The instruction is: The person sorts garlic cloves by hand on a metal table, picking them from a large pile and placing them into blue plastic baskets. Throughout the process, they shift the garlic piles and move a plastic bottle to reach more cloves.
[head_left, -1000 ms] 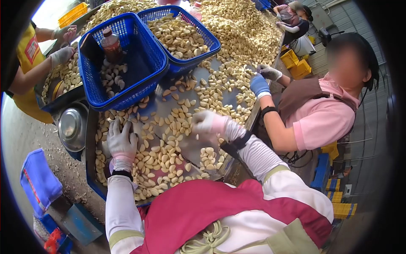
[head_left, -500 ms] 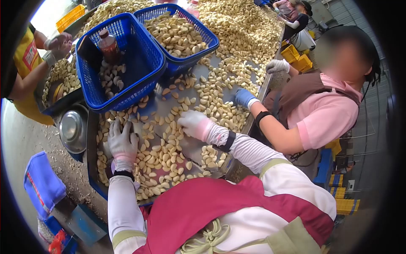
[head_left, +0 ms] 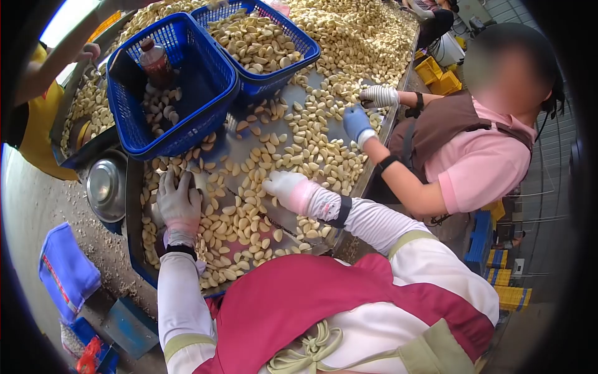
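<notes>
Pale cloves (head_left: 233, 218) are strewn over the metal tabletop (head_left: 286, 215) around both gloved hands and are heaped thickly towards its far end. The left hand (head_left: 179, 202) is laid among them, palm down, with fingers spread and thumb apart. The right hand (head_left: 286, 189) is held over the middle with fingers curled (whether a clove is gripped there cannot be told). Bare grey metal is exposed between the scattered pieces. Two blue baskets are set beyond the hands: by the larger basket (head_left: 202, 121) a bottle (head_left: 157, 65) and a few cloves are held; the smaller basket (head_left: 271, 80) is well filled. At the right edge, a co-worker's blue-gloved hand (head_left: 357, 123) is seen. Farther out, a steel bowl (head_left: 104, 187), yellow crates (head_left: 446, 82) and a grey panelled wall (head_left: 560, 162) are visible.
</notes>
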Demonstrator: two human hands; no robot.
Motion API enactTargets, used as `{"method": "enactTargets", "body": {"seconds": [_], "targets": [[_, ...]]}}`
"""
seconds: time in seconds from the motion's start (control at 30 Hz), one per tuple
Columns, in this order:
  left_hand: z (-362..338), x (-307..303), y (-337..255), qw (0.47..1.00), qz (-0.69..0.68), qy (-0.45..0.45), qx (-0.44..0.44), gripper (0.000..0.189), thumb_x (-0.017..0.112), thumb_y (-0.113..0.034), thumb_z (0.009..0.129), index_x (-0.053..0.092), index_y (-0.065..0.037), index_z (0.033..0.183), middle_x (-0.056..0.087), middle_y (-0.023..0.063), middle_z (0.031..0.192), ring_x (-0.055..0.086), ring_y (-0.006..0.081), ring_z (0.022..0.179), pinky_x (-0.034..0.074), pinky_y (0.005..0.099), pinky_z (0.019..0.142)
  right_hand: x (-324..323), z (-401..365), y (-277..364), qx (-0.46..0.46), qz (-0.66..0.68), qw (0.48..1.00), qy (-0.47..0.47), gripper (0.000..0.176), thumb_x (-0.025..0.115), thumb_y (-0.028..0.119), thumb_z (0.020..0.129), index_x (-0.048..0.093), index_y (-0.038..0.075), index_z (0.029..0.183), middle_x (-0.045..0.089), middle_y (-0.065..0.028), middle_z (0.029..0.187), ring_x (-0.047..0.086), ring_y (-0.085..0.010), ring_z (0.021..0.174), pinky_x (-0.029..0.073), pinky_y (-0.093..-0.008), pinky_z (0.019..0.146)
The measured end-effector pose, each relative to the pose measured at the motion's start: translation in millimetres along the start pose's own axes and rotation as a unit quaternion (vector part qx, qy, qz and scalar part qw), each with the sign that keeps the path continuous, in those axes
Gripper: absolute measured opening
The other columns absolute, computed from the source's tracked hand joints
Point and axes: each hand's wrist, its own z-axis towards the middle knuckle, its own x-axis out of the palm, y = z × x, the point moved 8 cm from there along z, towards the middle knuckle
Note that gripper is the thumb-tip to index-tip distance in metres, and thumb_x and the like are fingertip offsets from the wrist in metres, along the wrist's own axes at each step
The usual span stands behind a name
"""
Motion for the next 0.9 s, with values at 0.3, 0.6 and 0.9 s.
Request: {"method": "enactTargets", "body": {"seconds": [0.3, 0.6, 0.9], "targets": [[-1.7, 1.4, 2.3, 1.000, 0.001, 0.003, -0.008, 0.041, 0.058, -0.027, 0.086, 0.070, -0.012, 0.123, 0.055, 0.0241, 0.141, 0.049, 0.0443, 0.133, 0.041, 0.0532, 0.110, 3.3, -12.4, 24.1, -0.133, -0.050, 0.990, -0.002, 0.028, 0.068, 0.010, 0.082, 0.067, 0.013, 0.109, 0.063, -0.0115, 0.107, 0.068, -0.0320, 0.099, 0.057, -0.0430, 0.082], [-1.9, 3.6, 4.4, 1.000, 0.002, -0.002, -0.008, 0.042, 0.060, -0.026, 0.086, 0.069, -0.012, 0.124, 0.054, 0.0244, 0.142, 0.048, 0.0439, 0.134, 0.041, 0.0530, 0.109, 2.6, -19.7, 43.6, -0.106, -0.002, 0.989, 0.106, 0.022, 0.066, 0.009, 0.085, 0.069, 0.009, 0.106, 0.058, -0.0135, 0.116, 0.068, -0.0341, 0.102, 0.057, -0.0442, 0.085], [-1.9, 0.9, 3.6, 1.000, 0.001, 0.000, -0.008, 0.042, 0.060, -0.025, 0.085, 0.069, -0.012, 0.124, 0.054, 0.0246, 0.142, 0.048, 0.0442, 0.133, 0.041, 0.0529, 0.109, 20.0, -17.3, 63.3, -0.195, 0.017, 0.972, 0.133, 0.019, 0.066, 0.013, 0.083, 0.071, 0.006, 0.100, 0.063, -0.0192, 0.112, 0.069, -0.0371, 0.098, 0.058, -0.0437, 0.083]]}}
